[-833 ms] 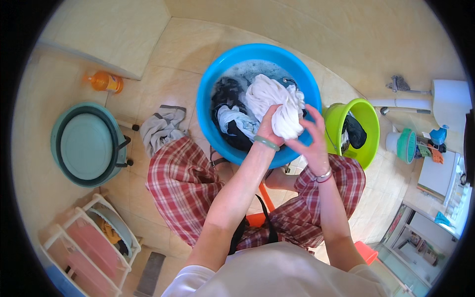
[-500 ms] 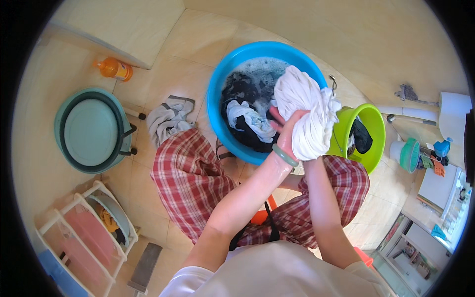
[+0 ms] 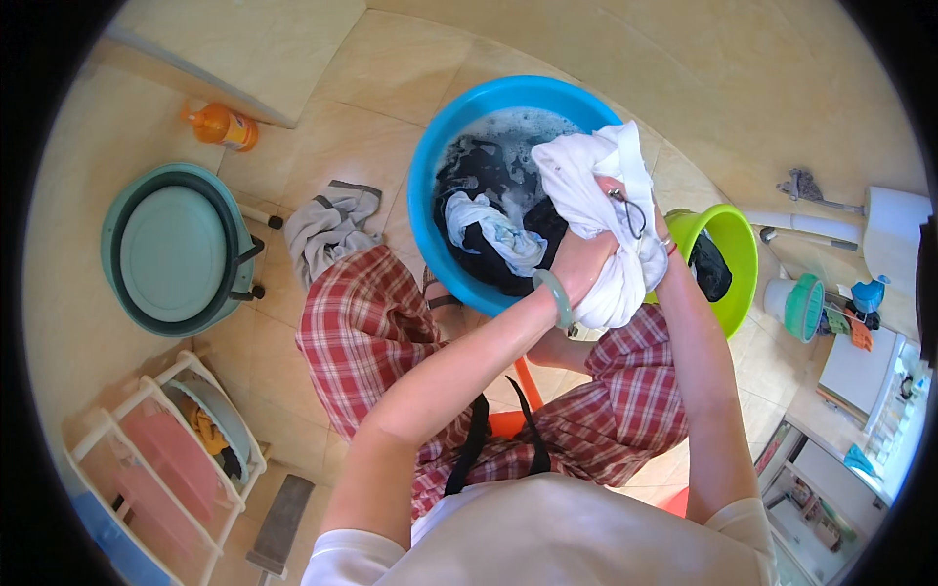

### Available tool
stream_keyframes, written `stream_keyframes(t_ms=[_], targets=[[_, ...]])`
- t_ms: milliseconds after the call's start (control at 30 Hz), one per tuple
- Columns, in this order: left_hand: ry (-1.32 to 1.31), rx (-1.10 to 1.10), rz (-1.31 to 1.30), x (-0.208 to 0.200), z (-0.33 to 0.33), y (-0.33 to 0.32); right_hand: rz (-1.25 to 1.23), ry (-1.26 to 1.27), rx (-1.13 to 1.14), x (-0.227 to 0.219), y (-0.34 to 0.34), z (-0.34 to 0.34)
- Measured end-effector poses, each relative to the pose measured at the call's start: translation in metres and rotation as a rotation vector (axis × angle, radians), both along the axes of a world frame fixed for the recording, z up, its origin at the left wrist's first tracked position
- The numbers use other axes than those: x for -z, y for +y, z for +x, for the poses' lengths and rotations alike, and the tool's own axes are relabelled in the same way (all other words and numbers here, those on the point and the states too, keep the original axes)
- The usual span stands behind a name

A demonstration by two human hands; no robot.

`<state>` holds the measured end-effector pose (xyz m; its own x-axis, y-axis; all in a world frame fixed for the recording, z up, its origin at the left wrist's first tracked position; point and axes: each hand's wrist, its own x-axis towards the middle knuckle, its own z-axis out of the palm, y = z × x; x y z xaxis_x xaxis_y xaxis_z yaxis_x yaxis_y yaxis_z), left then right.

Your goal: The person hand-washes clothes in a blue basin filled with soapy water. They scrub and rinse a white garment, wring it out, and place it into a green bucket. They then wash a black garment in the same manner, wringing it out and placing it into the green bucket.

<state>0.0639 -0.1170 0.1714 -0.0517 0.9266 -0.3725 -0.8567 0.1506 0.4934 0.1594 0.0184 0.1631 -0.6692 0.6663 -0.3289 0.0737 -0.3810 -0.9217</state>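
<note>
A bunched white garment [image 3: 591,200] with a wide waistband-like edge is held over the right side of a blue basin [image 3: 422,200]. My left hand [image 3: 584,264], a pale green bangle at its wrist, is closed on the near side of the cloth. My right hand [image 3: 657,262] grips it from the right, its fingers mostly hidden by the folds. A dark looped cord with a metal end [image 3: 630,213] hangs on the garment. Inside the basin, dark clothes [image 3: 474,176] and a light blue-and-white cloth [image 3: 496,234] lie in sudsy water.
A lime green bucket [image 3: 745,259] with dark cloth inside stands right of the basin. Left are a grey cloth [image 3: 332,230] on the floor, an orange bottle [image 3: 223,127], a grey-green folding tub [image 3: 117,230] and a white rack [image 3: 127,415]. Shelves stand at lower right.
The white garment has been turned and opened out, so its wide band and cord now show on top. My left hand has closed on the cloth; my right forearm has swung outward.
</note>
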Motion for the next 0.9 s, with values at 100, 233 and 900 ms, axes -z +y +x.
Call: stream_keyframes(t_ms=[100,233,900], targets=[[0.157,-0.045,-0.018,0.008,0.004,0.002,0.286,-0.164,-0.05,0.013,0.003,-0.002],[0.278,-0.071,-0.106,0.039,0.008,0.014,0.655,-0.313,-0.009,0.037,0.009,-0.006],[-0.42,0.548,-0.183,-0.015,-0.066,0.025,0.122,-0.327,-0.275,-0.051,0.006,-0.026]])
